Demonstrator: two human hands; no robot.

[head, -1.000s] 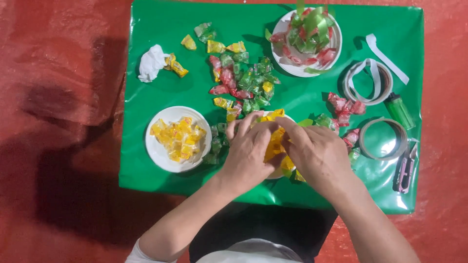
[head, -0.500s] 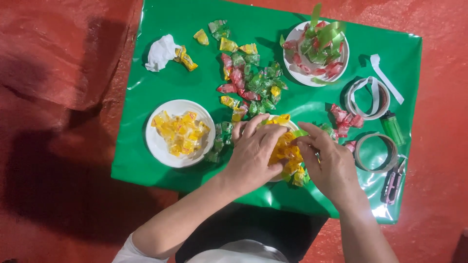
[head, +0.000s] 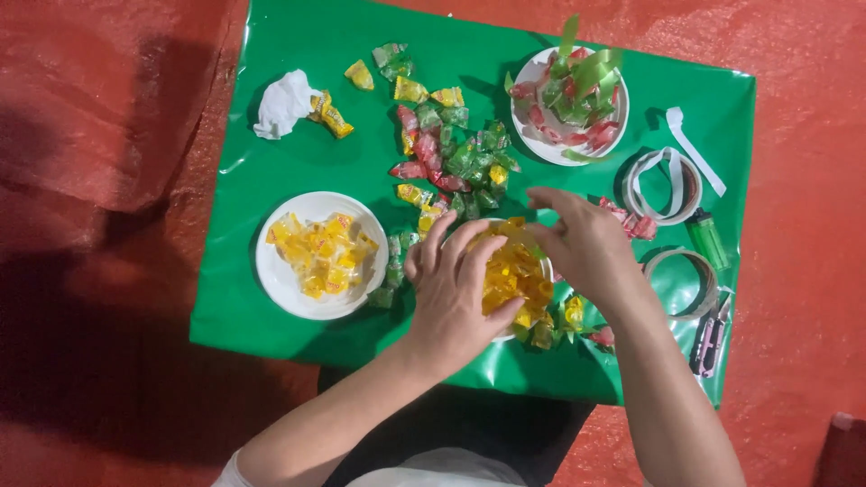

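Covering most of the red floor (head: 108, 135), a green sheet (head: 289, 171) carries everything. At its six o'clock sits a plate (head: 507, 335) heaped with yellow candies (head: 514, 271). The left hand (head: 451, 289) lies flat, fingers spread, pressing the heap's nine o'clock side; the right hand (head: 582, 243) hovers at three o'clock, fingers loosely curled, apparently gripping nothing. The candies look light, crinkly and slippery, best pinched by their twisted wrapper ends. A second plate of candies (head: 320, 255) sits at nine o'clock; tape rolls (head: 667, 185) at three.

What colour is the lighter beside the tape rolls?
Green: the lighter, seen in the head view.
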